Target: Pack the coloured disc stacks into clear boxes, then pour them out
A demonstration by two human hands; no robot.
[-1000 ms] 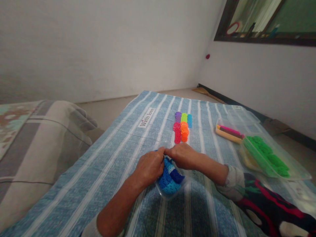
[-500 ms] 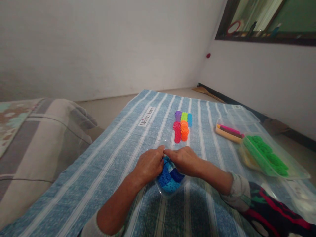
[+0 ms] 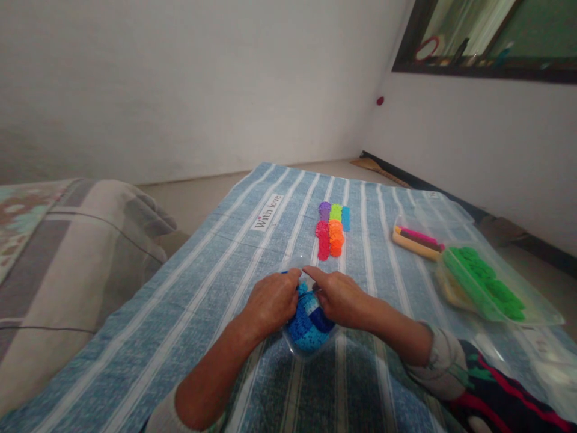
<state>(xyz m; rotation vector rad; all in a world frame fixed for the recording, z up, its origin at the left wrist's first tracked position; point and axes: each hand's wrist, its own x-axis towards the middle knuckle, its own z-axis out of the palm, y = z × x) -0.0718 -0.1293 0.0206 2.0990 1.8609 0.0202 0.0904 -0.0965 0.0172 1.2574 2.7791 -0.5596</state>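
Observation:
In the middle of the cloth stands a clear plastic container (image 3: pixel 306 356) holding textured pieces in light and dark blue (image 3: pixel 306 328) with a white patch. My left hand (image 3: pixel 274 300) is closed at the container's left side, thumb and finger pressed together over it; a speck of blue shows beside its knuckles. Across from it, my right hand (image 3: pixel 342 297) has curled fingers and its index finger reaching toward my left fingertips, above the blue pieces. What either hand grips is hidden. Just beyond lie purple (image 3: pixel 324 211), lime (image 3: pixel 336 212), blue (image 3: pixel 345 219), red (image 3: pixel 323 240) and orange (image 3: pixel 336 238) textured pieces, side by side.
A blue-and-white striped cloth (image 3: pixel 216 270) covers the surface. On the right, a clear box (image 3: pixel 536 300) holds green pieces (image 3: pixel 489 282); behind it another box (image 3: pixel 408 222) holds pink, brown and yellowish pieces. A draped grey-and-beige cover (image 3: pixel 103 252) is at the left.
My right hand has shifted slightly and its index finger has moved apart from my left fingertips, exposing more of the light blue pieces. The left hand has barely moved.

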